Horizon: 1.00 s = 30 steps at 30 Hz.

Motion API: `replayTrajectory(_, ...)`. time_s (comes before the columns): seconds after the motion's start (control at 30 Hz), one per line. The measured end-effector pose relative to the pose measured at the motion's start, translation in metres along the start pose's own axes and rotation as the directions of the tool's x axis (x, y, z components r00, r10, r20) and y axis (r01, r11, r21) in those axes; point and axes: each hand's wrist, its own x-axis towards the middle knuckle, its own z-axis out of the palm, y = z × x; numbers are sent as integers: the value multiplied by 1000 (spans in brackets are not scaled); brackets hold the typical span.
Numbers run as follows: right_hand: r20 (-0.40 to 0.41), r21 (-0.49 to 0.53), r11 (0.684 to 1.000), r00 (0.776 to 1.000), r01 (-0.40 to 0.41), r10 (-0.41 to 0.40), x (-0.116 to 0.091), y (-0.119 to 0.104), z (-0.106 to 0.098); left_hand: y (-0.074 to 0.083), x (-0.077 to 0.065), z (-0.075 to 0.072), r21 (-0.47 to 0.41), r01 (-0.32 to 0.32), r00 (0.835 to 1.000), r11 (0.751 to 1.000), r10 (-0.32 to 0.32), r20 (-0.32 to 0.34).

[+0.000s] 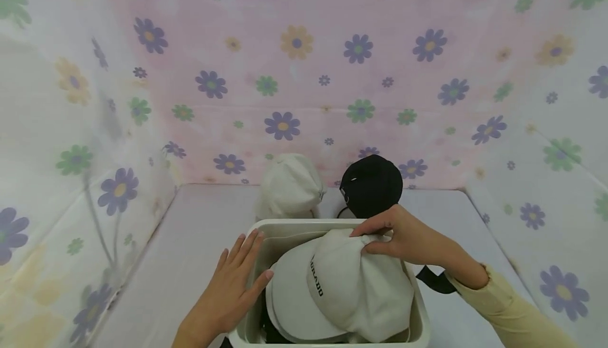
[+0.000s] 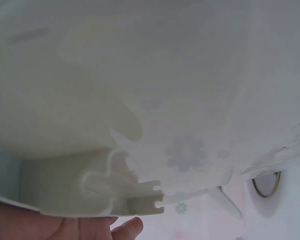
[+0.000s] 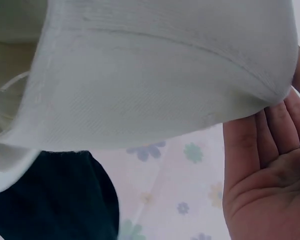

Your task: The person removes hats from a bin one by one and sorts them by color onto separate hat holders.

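In the head view, a white baseball cap (image 1: 337,287) with dark lettering lies in a white plastic bin (image 1: 424,332), its brim toward the left. My right hand (image 1: 408,237) pinches the top of the cap's crown between thumb and fingers. The right wrist view shows this crown (image 3: 140,90) close up beside the palm (image 3: 270,185). My left hand (image 1: 228,284) rests at the bin's left rim with its fingers straight. The left wrist view looks along the bin's outer wall (image 2: 140,60), with fingertips (image 2: 127,229) below its edge. Something dark (image 1: 273,332) shows under the brim, mostly hidden.
Behind the bin, a second white cap (image 1: 290,187) and a black cap (image 1: 372,187) sit side by side on the white table (image 1: 157,263). A black strap-like piece (image 1: 434,280) is by my right wrist. Flower-patterned cloth walls (image 1: 304,73) enclose the back and sides.
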Motion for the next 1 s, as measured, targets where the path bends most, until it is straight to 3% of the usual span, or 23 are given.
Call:
replayTrajectory(0.17, -92, -51, 998, 995, 39, -43, 1, -8, -13, 0, -1, -1, -3, 5, 1000, 1000, -5, -4)
replayTrajectory(0.37, -228, -144, 987, 968, 70, -102, 2, -18, -29, 0, 0, -1, -38, 1, 1000, 999, -1, 1)
replayTrajectory(0.73, -284, -175, 981, 950, 82, -130, 27, -33, -66, 2, 1, -1, 28, 23, 1000, 999, -23, 7)
replayTrajectory(1.0, -258, -148, 988, 962, 48, -85, 62, -44, -95, 5, 0, 0, 79, 13, 1000, 997, -11, -25)
